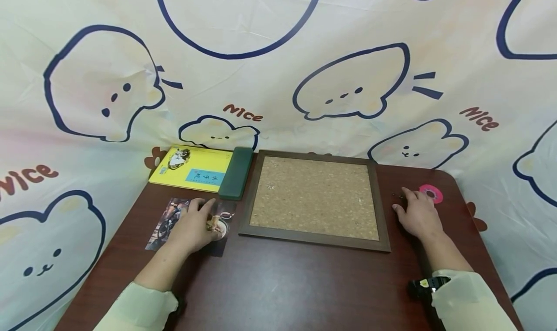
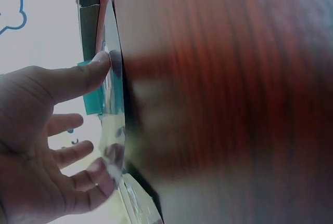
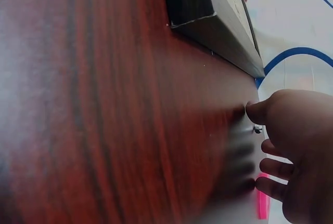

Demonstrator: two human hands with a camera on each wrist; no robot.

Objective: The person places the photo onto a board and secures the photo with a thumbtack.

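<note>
My left hand (image 1: pixel 194 226) lies over two glossy photos on the table. One is a picture with a motorcycle (image 1: pixel 167 223), the other a picture of food and a cup (image 1: pixel 223 229). In the left wrist view, my thumb (image 2: pixel 93 73) touches a slightly bowed photo (image 2: pixel 113 107), fingers loosely bent and spread. On the right, my right hand (image 1: pixel 418 214) reaches over the table with its fingertips low by a few tiny dark pieces (image 1: pixel 401 196) and a pink ring-shaped object (image 1: pixel 432 194). A small shiny piece (image 3: pixel 257 129) shows near its thumb in the right wrist view.
A cork board with a brown frame (image 1: pixel 316 236) lies between the hands. Behind the left hand are a yellow book (image 1: pixel 204 159) and a long dark green case (image 1: pixel 236 173) that overlaps its edge. A printed cloth (image 1: pixel 278 79) hangs along the table's back.
</note>
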